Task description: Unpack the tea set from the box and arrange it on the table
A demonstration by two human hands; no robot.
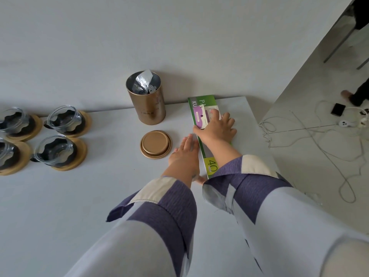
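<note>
Right hand (216,127) grips green box (201,108) at 3 o'clock of lid (155,144); left hand (184,154) flat, fingers straight, against box edge.

cups (60,121) left | tin (146,102) centre, lid (155,144) before it | box (203,124) right

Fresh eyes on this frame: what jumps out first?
Both hands meet at the long green box near the table's right edge: the right hand grips its top, and the left hand lies flat against its left side. Just left stands the open gold tea canister with crumpled foil inside, its lid flat on the table in front. At far left, four glass cups sit on wooden coasters.
</note>
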